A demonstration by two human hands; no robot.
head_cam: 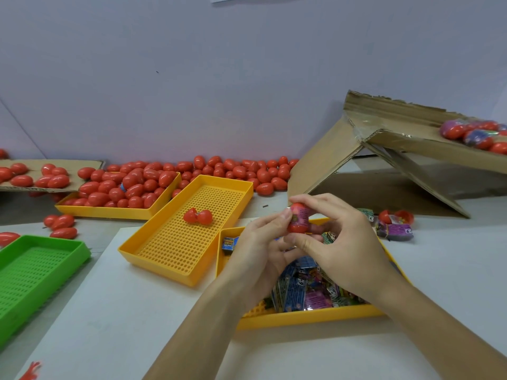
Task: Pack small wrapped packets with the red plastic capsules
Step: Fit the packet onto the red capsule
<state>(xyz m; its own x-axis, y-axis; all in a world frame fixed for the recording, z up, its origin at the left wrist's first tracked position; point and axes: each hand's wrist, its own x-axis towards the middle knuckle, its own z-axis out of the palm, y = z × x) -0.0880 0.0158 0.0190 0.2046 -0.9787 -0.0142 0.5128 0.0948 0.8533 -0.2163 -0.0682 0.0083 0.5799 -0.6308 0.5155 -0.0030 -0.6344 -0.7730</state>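
- The white table point(115, 311) carries everything, with a tilted cardboard ramp point(384, 149) at the far right holding a few wrapped capsules point(472, 134) on its upper flap.
- A green tray point(33, 272) lies at the left edge.
- Three yellow trays: the far one point(109, 211) is heaped with red capsules point(131, 185), and more of them spill along the wall behind it; the middle tray point(175, 242) holds one opened capsule point(198, 216); the near tray point(310, 315), under the hands, is full of small wrapped packets point(299, 292).
- The left hand point(258, 250) and right hand point(337, 248) meet above the near tray, fingers curled.
- Between them, pinched by both thumbs and fingertips, is a red capsule point(299, 219) with a printed packet wrapped against it.
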